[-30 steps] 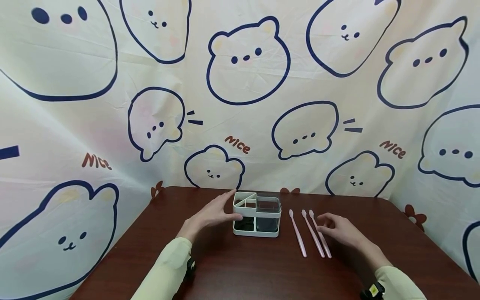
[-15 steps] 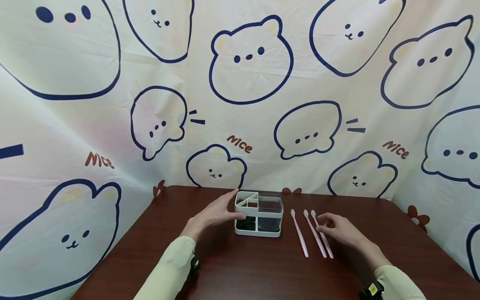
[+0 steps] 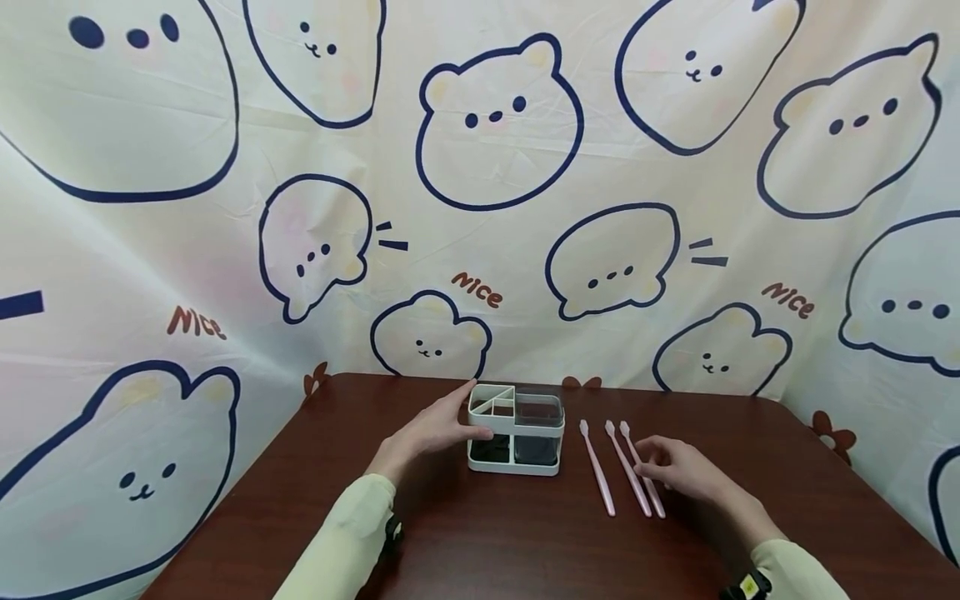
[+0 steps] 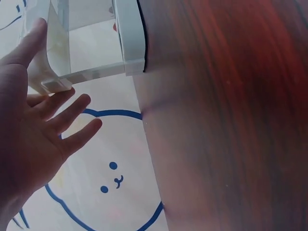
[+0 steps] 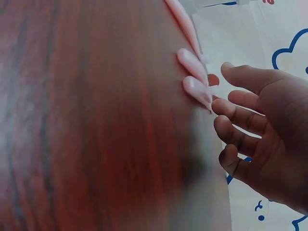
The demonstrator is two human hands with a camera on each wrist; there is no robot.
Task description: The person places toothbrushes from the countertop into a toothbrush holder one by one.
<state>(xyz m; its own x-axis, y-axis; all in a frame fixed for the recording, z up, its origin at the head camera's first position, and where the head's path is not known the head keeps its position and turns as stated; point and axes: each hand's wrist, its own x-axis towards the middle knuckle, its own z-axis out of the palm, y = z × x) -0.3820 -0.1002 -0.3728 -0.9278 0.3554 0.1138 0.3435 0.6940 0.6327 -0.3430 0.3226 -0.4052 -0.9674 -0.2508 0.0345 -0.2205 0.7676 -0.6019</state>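
In the head view my left hand (image 3: 431, 433) is at the left side of a white two-tier toothbrush holder (image 3: 536, 431), thumb in front and fingers behind its upper tier. The left wrist view shows the thumb and fingers on either side of the holder's upright frame (image 4: 132, 38). Right of it lie three pink toothbrushes: a left toothbrush (image 3: 598, 473), a middle toothbrush (image 3: 632, 477) and a right toothbrush (image 3: 656, 500). My right hand (image 3: 686, 473) hovers beside the right toothbrush with loosely bent fingers and holds nothing; the right wrist view shows a gap between thumb and fingers.
All of this stands on a dark red-brown wooden table (image 3: 480, 542). A pale cloth (image 3: 495, 242) printed with cartoon bears hangs behind the table and along both sides. The holder has divided slots above and a translucent cup (image 3: 537, 450) at its right.
My right hand has shifted slightly down and toward me alongside the right toothbrush. The left hand stays at the holder, and the toothbrushes lie where they were.
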